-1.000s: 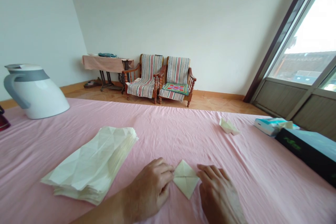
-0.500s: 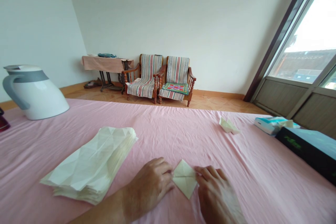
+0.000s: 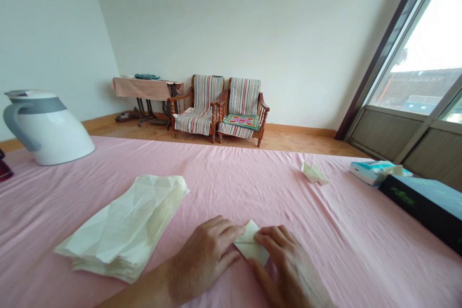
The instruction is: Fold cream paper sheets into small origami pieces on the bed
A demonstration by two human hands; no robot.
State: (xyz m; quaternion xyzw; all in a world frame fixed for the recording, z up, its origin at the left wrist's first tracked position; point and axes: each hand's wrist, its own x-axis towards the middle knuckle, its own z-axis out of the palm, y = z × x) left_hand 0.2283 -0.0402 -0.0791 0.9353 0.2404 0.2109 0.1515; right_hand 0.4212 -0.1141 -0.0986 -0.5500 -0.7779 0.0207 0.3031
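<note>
A small folded piece of cream paper (image 3: pixel 248 246) lies on the pink tablecloth (image 3: pixel 231 178) near the front edge. My left hand (image 3: pixel 205 260) rests at its left side, fingers curled with the tips pinching its edge. My right hand (image 3: pixel 288 274) covers the right half of the paper, fingers pressing down on it. Left of my hands sits a thick stack of creased cream paper sheets (image 3: pixel 126 226). A finished folded paper boat (image 3: pixel 314 173) lies farther back on the right.
A white and grey kettle (image 3: pixel 45 127) stands at the far left. A tissue box (image 3: pixel 375 172) and a long black box (image 3: pixel 426 207) lie at the right. Beyond the table are two striped wooden chairs (image 3: pixel 220 108), a side table and a large window.
My right hand has slid left over the small paper and folded its right corner inward, so less of the paper shows. My left hand has stayed at its left edge.
</note>
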